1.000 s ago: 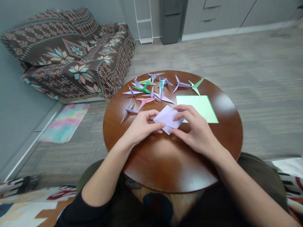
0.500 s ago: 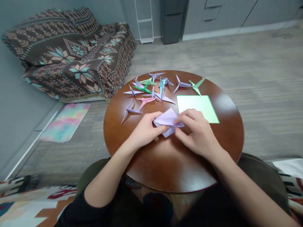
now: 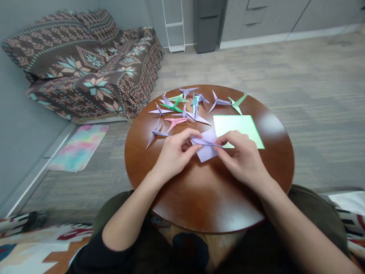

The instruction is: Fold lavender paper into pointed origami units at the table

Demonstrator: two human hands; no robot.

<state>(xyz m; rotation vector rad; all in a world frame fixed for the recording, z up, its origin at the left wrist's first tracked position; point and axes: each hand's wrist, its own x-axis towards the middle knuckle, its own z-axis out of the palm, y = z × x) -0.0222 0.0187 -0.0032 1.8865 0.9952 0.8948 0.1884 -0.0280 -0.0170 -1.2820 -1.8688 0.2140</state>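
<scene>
A partly folded sheet of lilac origami paper (image 3: 207,153) is held above the round brown table (image 3: 196,205), a raised fold running across its middle. My left hand (image 3: 180,149) pinches the fold's left end between thumb and fingers. At the right end, my right hand (image 3: 242,154) grips the same fold with thumb and forefinger. Just beyond my right hand lies a stack of pale green paper (image 3: 239,127), partly covered by the fingers. A pink folded paper figure (image 3: 174,122) and a lilac folded figure (image 3: 156,133) rest near my left hand.
Several more folded paper figures lie toward the table's far side, among them a dark green one (image 3: 174,105) and a light green one (image 3: 238,103). A patterned sofa (image 3: 99,68) stands at the back left, with a pastel mat (image 3: 80,148) on the floor before it.
The lilac paper has turned and opened out, its fold now standing as a narrow ridge. My left fingers have shifted from its left corner to pinch the fold's end; my right hand moved slightly right.
</scene>
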